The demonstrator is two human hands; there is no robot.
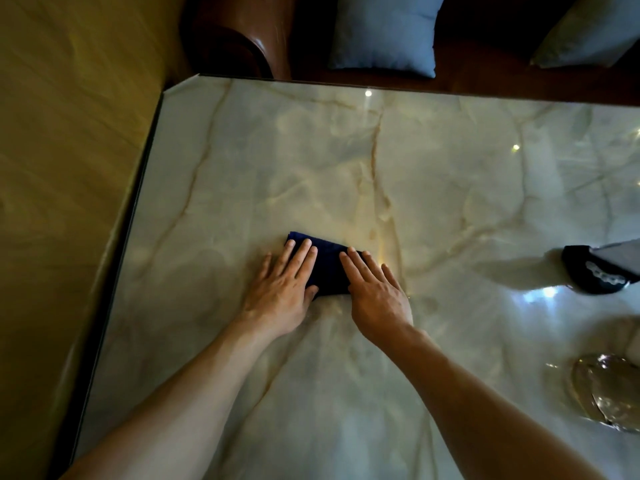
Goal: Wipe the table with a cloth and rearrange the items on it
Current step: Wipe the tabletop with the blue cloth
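A folded dark blue cloth (329, 268) lies flat on the glossy marble table (450, 174), a little left of the middle. My left hand (282, 289) rests on the cloth's left part, fingers spread and flat. My right hand (375, 292) presses on its right part, fingers also flat and apart. Both palms lie partly on the table, and the cloth's near edge is hidden under them. At the right edge stand a black object with a white pattern (595, 271) and a shiny glass dish (606, 393).
The table's left edge (131, 216) runs diagonally beside a tan floor. Behind the far edge stands a dark wooden sofa (235, 32) with two pale cushions (384, 32), (588, 29).
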